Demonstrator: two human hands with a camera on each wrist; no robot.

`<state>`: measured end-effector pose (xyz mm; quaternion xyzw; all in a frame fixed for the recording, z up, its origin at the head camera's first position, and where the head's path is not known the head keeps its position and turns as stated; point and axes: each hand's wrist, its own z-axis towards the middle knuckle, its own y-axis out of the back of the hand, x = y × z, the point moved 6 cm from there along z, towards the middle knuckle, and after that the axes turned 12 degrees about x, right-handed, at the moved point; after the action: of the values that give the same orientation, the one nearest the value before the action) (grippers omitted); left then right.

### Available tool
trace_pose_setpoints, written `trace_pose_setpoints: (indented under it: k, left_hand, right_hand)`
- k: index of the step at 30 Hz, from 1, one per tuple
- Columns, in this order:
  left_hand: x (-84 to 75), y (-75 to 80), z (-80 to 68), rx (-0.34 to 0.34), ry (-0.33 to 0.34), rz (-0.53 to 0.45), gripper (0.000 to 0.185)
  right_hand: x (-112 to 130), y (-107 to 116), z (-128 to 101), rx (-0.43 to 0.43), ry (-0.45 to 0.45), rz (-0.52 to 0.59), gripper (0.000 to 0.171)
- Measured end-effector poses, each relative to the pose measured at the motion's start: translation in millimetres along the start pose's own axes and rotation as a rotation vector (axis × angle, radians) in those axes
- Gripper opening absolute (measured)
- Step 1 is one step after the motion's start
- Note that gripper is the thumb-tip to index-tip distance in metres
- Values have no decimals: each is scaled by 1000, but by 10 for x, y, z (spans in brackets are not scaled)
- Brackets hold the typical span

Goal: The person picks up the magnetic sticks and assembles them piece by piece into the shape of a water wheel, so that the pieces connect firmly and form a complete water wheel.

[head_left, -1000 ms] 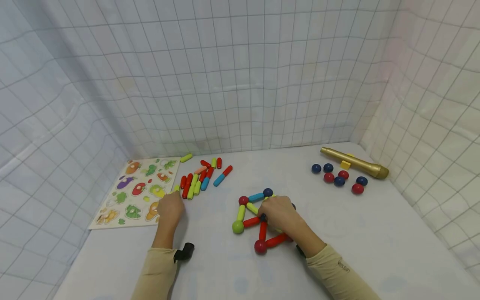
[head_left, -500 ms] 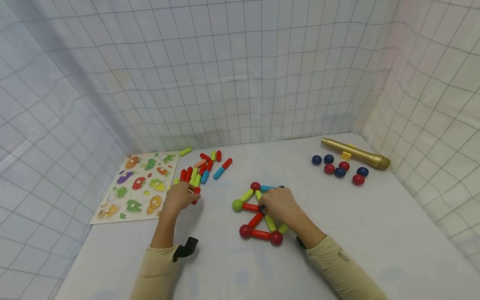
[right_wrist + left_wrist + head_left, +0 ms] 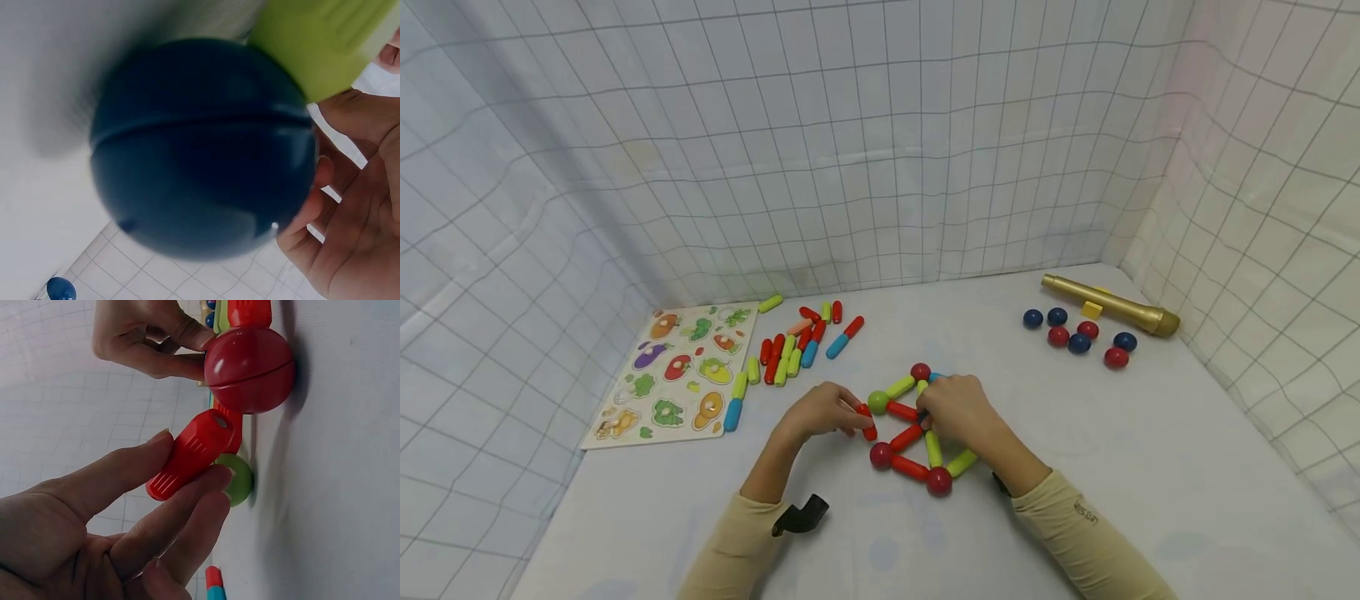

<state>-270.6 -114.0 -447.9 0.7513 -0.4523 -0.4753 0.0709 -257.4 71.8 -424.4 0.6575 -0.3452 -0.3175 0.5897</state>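
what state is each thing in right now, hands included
left hand: pinching a red stick
red stick: held at a tilt, no ball on its visible end
right hand: gripping the ball-and-stick frame
ball-and-stick frame: joined together, partly hidden
loose sticks: lying down, some end to end
loose balls: grouped, apart from the frame
golden microphone: lying on its side
picture board: lying flat
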Motion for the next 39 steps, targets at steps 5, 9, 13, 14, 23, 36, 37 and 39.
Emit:
trace_pose_setpoints:
  k: [5, 9, 13, 14, 23, 36, 37, 39]
  left_hand:
    - [0, -69, 36, 25, 9, -11, 34]
    - [-5, -108, 82, 26, -30, -35, 29]
    - [5, -179, 155, 53, -94, -64, 26]
    - [6, -200, 167, 60, -98, -65, 27]
    - [3, -241, 176, 50, -36, -50, 32]
    - [26, -237, 202, 71, 4, -81, 33]
    - [29, -238, 207, 74, 4, -85, 33]
    - [34, -248, 216, 79, 2, -91, 32]
  right_hand:
    - [3, -13, 7, 3, 3, -4, 7]
    - [8, -10, 7, 2, 9, 8, 7]
    - [18, -3, -4, 9, 10, 13, 7]
    - [21, -3, -5, 13, 9, 14, 7]
    - [17, -19, 12, 14, 5, 13, 6]
    - [32, -11, 14, 8, 17, -3, 8]
    - [33, -12, 13, 8, 17, 0, 9]
    - [36, -18, 11, 10, 17, 0, 10]
